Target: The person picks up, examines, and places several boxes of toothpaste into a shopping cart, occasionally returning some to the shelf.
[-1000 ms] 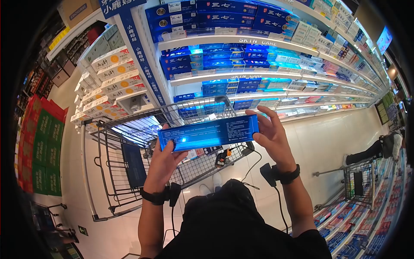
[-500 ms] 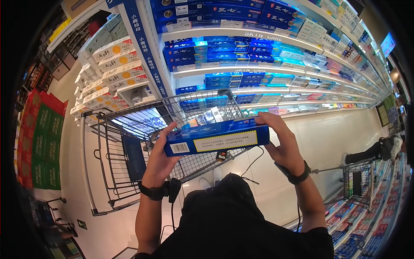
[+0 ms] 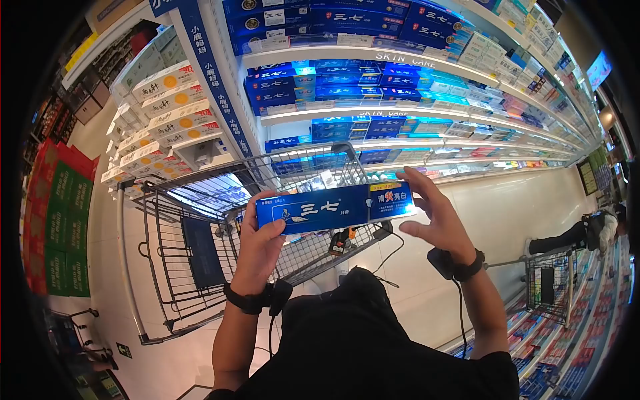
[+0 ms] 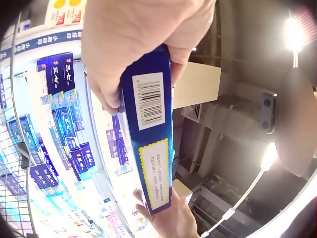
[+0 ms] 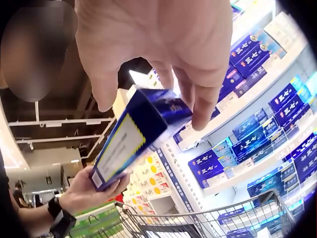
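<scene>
A long blue toothpaste box (image 3: 333,208) is held level over the shopping cart (image 3: 203,252), its printed front toward the head camera. My left hand (image 3: 261,248) grips the left end, with the thumb on the front face. At the other end my right hand (image 3: 445,223) has its fingertips by the upper corner, and its thumb stands off below. In the left wrist view a barcode (image 4: 148,101) and a yellow-edged panel show on the box's long narrow side. The right wrist view shows the right thumb and fingers spread around the box's near end.
Lit white shelves (image 3: 407,61) full of toothpaste boxes rise ahead and run off to the right. Stacked white boxes (image 3: 175,103) stand at the left, with red and green cartons (image 3: 67,230) beyond. A person (image 3: 603,230) and a second cart (image 3: 548,285) are at the right.
The box has been turned in the hands: its back text showed first, then its narrow barcode side, now its front. The right thumb has come away from the box.
</scene>
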`<state>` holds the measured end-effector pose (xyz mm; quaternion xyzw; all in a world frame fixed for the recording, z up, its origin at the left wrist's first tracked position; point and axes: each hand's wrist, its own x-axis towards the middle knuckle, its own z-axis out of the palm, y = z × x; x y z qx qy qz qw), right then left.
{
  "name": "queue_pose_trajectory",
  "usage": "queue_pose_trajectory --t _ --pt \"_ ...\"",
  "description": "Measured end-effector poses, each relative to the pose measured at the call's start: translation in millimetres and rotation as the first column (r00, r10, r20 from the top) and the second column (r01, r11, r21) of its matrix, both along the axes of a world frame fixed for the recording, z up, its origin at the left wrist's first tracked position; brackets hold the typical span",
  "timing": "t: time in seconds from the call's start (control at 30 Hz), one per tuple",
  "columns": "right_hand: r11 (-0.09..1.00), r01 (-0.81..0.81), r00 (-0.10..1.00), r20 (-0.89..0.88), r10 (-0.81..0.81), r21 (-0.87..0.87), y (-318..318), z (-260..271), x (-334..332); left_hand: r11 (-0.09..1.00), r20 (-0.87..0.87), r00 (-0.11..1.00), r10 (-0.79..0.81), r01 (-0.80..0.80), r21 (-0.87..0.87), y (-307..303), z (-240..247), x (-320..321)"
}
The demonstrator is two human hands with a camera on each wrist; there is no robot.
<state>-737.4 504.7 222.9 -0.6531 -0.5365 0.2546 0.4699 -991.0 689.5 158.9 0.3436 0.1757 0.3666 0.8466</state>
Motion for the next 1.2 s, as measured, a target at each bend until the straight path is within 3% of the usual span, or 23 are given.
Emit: queue_pose_trajectory --t 0.07,0.27,0.3,0.37,0.47,0.57,0.6,0.7,0.73,0.83,0.9,1.0,1.1,1.2 --pt "0.995 -0.03 0.992 -0.123 0.018 -0.092 8.7 -0.8 25.3 0.998 -0.051 0.999 -0.013 0.016 0.058 1.6 6.7 9.5" --pt "0.872 -0.264 0.946 0.066 0.318 -0.412 41.7 4.0 85.3 0.937 -0.177 0.983 -0.043 0.101 0.334 11.5 14.1 49.0" --pt "0.846 -0.308 0.937 0.014 0.348 -0.435 46.8 1.7 93.2 0.854 -0.199 0.979 -0.037 0.134 0.502 17.3 13.9 56.8" --pt "0.807 -0.425 0.889 -0.023 0.457 -0.409 54.3 -11.9 114.5 0.772 -0.159 0.985 -0.059 0.146 0.619 19.4 20.3 76.2" --pt "0.81 -0.366 0.924 -0.076 0.374 -0.458 62.1 -11.0 133.3 0.55 -0.22 0.974 -0.051 0.211 0.808 36.4 28.5 101.8" --pt "0.887 -0.251 0.929 0.16 0.333 -0.388 74.4 -9.7 158.5 0.771 -0.216 0.975 -0.047 0.173 0.613 34.3 35.5 133.8" --pt "0.922 -0.244 0.912 0.251 0.324 -0.302 81.5 -10.4 171.3 0.684 -0.227 0.974 0.001 0.165 0.71 47.2 20.8 141.5" --pt "0.981 -0.148 0.844 0.501 0.191 -0.125 108.1 -28.9 219.7 0.758 -0.453 0.863 0.222 0.14 0.637 53.1 -14.2 146.7" --pt "0.989 -0.118 0.809 0.569 0.147 -0.088 120.7 -36.1 235.3 0.729 -0.533 0.802 0.27 0.192 0.657 50.7 -36.0 141.7" --pt "0.994 0.03 0.799 0.6 0.039 -0.105 159.3 -44.8 269.0 0.77 -0.726 0.66 0.19 0.359 0.528 22.8 -103.4 120.8" --pt "1.0 -0.007 0.731 0.683 -0.004 0.014 185.7 -66.5 297.6 0.642 -0.806 0.548 0.223 0.539 0.544 -7.6 -143.0 100.8" --pt "1.0 0.028 0.758 0.651 -0.025 0.006 216.7 -67.5 305.3 0.577 -0.877 0.446 0.178 0.675 0.46 -44.0 -174.8 76.9" --pt "0.999 0.016 0.728 0.684 -0.033 0.03 244.5 -80.1 315.4 0.61 -0.935 0.317 0.157 0.713 0.345 -66.5 -190.2 64.3" --pt "1.0 0.008 0.722 0.692 0.01 -0.024 266.7 -85.6 321.5 0.636 -0.924 0.292 0.246 0.671 0.381 -72.9 -198.1 62.8"
